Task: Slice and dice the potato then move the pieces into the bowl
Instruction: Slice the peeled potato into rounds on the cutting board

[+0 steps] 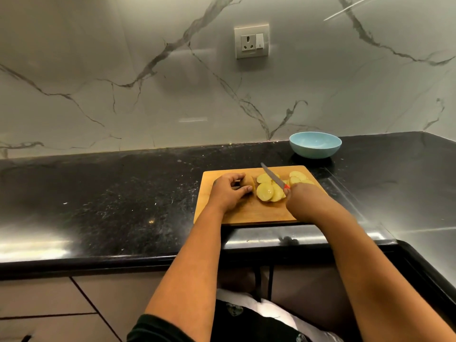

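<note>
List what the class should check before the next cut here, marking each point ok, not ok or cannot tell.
1. Left hand holds the uncut potato end: ok.
2. Right hand has a grip on the knife: ok.
3. Left fingertips away from the blade: ok.
4. Slices lie on the cutting board: ok.
5. Bowl stands behind the board, holding no pieces: ok.
6. Board steady on the counter: cannot tell.

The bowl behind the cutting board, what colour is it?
Light blue; the bowl shows in the head view.
</note>
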### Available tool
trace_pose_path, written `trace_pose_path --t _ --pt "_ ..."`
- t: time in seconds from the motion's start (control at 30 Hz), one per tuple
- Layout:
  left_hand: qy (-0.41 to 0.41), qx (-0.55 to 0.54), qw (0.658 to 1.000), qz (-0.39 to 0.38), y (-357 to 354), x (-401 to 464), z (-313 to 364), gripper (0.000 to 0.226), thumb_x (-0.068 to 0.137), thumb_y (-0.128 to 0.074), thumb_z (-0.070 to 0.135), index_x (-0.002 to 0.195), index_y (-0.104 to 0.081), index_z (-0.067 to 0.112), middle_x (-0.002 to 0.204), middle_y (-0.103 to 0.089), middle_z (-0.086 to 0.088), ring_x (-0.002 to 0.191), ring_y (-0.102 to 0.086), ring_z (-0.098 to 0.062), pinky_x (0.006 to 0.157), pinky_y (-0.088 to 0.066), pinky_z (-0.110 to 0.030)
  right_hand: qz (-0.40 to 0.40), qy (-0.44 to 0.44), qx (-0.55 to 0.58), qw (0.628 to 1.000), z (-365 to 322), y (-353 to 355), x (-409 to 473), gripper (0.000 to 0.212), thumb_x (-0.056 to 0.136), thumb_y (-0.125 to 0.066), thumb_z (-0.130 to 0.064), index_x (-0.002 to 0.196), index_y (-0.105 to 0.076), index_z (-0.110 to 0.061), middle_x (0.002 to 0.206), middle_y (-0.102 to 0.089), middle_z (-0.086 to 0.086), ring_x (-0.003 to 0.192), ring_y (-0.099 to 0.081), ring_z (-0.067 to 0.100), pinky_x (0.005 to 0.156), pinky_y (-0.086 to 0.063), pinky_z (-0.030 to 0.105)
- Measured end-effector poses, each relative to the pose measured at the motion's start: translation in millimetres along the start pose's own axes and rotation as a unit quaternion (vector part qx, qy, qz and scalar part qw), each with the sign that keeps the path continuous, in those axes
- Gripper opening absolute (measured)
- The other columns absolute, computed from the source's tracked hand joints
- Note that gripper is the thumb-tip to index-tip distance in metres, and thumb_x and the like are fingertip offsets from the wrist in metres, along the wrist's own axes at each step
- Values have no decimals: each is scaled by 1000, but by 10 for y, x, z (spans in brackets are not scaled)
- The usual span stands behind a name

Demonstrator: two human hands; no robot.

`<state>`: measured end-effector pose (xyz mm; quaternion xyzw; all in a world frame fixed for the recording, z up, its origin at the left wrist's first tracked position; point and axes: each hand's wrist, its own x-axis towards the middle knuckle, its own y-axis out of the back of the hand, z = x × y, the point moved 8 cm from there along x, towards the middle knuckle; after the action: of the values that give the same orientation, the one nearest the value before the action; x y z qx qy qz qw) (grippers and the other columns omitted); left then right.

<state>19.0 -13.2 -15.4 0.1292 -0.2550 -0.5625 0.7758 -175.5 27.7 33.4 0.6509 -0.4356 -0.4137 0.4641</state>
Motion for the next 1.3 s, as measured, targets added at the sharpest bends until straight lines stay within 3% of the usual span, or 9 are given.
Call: trace_pose_path --t 0.1,0.23,0.33,0.53,0.7,0.87,1.1,1.2,1.3 --pt "-3 9 1000 -1 -5 -11 15 53 86 -75 21 135 -57 15 137 -57 -3 125 -54 -17 92 -42 -18 47 1 54 997 -110 -6 69 36 106 -34 -21 132 -51 -5 117 -60 13 107 -58 24 88 -48 31" --pt "-13 11 1000 17 20 -21 23 52 84 -77 18 133 -60 12 133 -60 -4 116 -56 -13 71 -43 1 17 -41 113 993 -156 -301 180 31 103 -42 -27 122 -56 -8 92 -54 6 84 -55 17 69 -44 27" --pt "-16 19 999 24 20 -23 22 51 84 -77 19 132 -61 12 131 -61 -4 113 -57 -11 70 -45 -2 17 -60 118 991 -186 -402 222 27 102 -44 -27 119 -57 -11 83 -51 3 73 -52 14 59 -39 24" --pt "-12 18 999 29 22 -11 20 51 83 -77 20 131 -61 11 131 -62 -4 116 -57 -14 85 -44 -13 50 -75 150 985 -190 -446 282 22 100 -47 -26 115 -56 -12 77 -48 1 66 -47 11 52 -36 23" --pt "-12 21 999 34 28 -18 30 51 83 -78 20 131 -61 11 131 -61 -3 116 -57 -13 72 -42 -3 71 -63 119 988 -209 -436 248 22 99 -47 -21 117 -55 -11 74 -43 0 70 -47 12 62 -39 25" --pt "-25 26 999 39 25 -7 34 49 83 -78 19 129 -63 10 130 -62 -5 115 -57 -12 68 -42 4 91 -61 104 988 -273 -469 245 23 96 -51 -17 119 -56 -13 84 -48 2 79 -51 15 66 -43 25" --pt "-26 8 999 30 21 34 12 47 80 -80 17 125 -66 9 126 -64 -6 111 -60 -14 82 -47 -10 39 -58 86 994 -325 -373 440 27 96 -50 -15 121 -58 -11 85 -53 5 83 -57 20 72 -51 29" --pt "-38 4 999 33 24 37 17 46 79 -81 13 122 -67 7 122 -66 -7 109 -61 -15 76 -46 -3 27 -48 51 997 -427 -374 509 30 96 -49 -13 125 -56 -9 108 -60 12 97 -60 26 73 -45 30" --pt "-31 2 999 33 43 56 -11 47 80 -80 14 124 -66 7 123 -66 -7 110 -61 -15 86 -47 -12 -10 -34 -8 999 -538 -359 578 40 93 -53 -10 133 -50 -6 116 -57 13 98 -57 26 74 -45 31"
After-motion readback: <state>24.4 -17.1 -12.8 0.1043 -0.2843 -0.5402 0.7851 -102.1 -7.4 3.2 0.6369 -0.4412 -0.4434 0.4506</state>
